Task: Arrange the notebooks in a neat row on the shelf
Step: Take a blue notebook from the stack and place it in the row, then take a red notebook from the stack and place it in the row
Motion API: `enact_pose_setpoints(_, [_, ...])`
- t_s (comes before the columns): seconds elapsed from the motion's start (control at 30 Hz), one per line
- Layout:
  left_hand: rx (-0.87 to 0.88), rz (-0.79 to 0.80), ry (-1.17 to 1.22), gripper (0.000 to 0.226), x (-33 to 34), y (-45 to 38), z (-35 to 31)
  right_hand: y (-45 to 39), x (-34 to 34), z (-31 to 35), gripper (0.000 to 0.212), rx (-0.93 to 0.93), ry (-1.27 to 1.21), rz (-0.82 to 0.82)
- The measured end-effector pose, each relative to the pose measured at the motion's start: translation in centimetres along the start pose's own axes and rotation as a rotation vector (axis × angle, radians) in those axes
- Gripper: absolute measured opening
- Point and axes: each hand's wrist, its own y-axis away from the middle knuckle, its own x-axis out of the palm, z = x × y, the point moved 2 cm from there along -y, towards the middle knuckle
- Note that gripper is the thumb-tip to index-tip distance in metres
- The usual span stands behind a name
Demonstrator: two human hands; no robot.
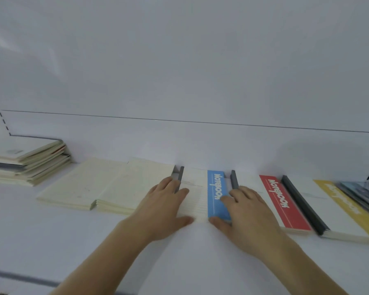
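A white notebook with a blue stripe [213, 188] lies flat in the middle of the white shelf [51, 231]. My left hand [164, 207] rests flat on its left side, fingers straight, thumb at its front edge. My right hand [247, 211] lies flat on its right side, over the blue stripe. To the right lie a red-striped notebook [283, 203] and a yellow-striped notebook [337, 205], both with dark spines. Two cream notebook piles [107, 184] lie to the left.
A loose stack of cream notebooks [28, 162] sits at the far left against the back wall. Several bluish booklets [362, 194] lie at the far right. The shelf's front edge [19, 277] runs along the bottom left.
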Motion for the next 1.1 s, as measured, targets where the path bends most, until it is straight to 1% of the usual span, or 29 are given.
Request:
enact_pose_setpoints(0.07, [-0.007, -0.121, 0.08, 0.068, -0.4, 1.0, -0.1, 0.4, -0.4, 0.8, 0.06, 0.019, -0.047, -0.047])
enact_pose_setpoints(0.13, [-0.025, -0.226, 0.15, 0.067, -1.0, 2.4, -0.1, 0.9, -0.5, 2.4, 0.056, 0.005, -0.073, -0.04])
enact_pose_setpoints(0.2, [-0.041, -0.278, 0.172, 0.062, -1.5, 4.0, 0.5, 1.3, -0.5, 4.6, 0.053, -0.039, -0.099, -0.036])
enact_pose_setpoints(0.3, [-0.088, -0.28, 0.192, 0.068, -2.4, 6.8, 2.8, 1.5, -1.1, 8.6, 0.048, -0.091, -0.148, -0.066])
enact_pose_setpoints(0.37, [-0.115, -0.286, 0.202, 0.071, -3.1, 8.8, 5.2, 1.2, -1.5, 11.5, 0.052, -0.118, -0.169, -0.044])
enact_pose_setpoints(0.4, [-0.124, -0.294, 0.205, 0.071, -3.5, 10.0, 6.5, 0.9, -1.6, 13.0, 0.056, -0.133, -0.164, -0.062])
enact_pose_setpoints(0.5, [-0.184, -0.317, 0.188, 0.066, -4.4, 14.2, 10.9, 0.0, -2.3, 18.3, 0.065, -0.138, -0.184, -0.104])
enact_pose_setpoints(0.7, [-0.34, -0.325, 0.127, 0.051, -7.0, 22.6, 21.1, -1.8, -2.4, 31.4, 0.071, -0.2, -0.217, -0.086])
enact_pose_setpoints(0.77, [-0.382, -0.326, 0.127, 0.05, -7.4, 24.9, 24.1, -2.3, -1.7, 35.4, 0.074, -0.217, -0.245, -0.048])
enact_pose_setpoints(0.83, [-0.414, -0.322, 0.136, 0.05, -7.8, 26.8, 26.7, -3.3, -1.4, 38.7, 0.075, -0.224, -0.263, -0.054])
enact_pose_setpoints(0.93, [-0.443, -0.347, 0.143, 0.049, -8.3, 27.9, 30.0, -5.5, -1.5, 42.1, 0.068, -0.223, -0.255, -0.108])
enact_pose_setpoints(1.0, [-0.465, -0.363, 0.151, 0.048, -8.5, 27.9, 32.0, -7.5, -1.7, 43.7, 0.061, -0.222, -0.246, -0.13])
enact_pose_setpoints(1.1, [-0.461, -0.355, 0.131, 0.05, -8.2, 27.1, 35.1, -11.4, -1.6, 45.4, 0.056, -0.213, -0.249, -0.184])
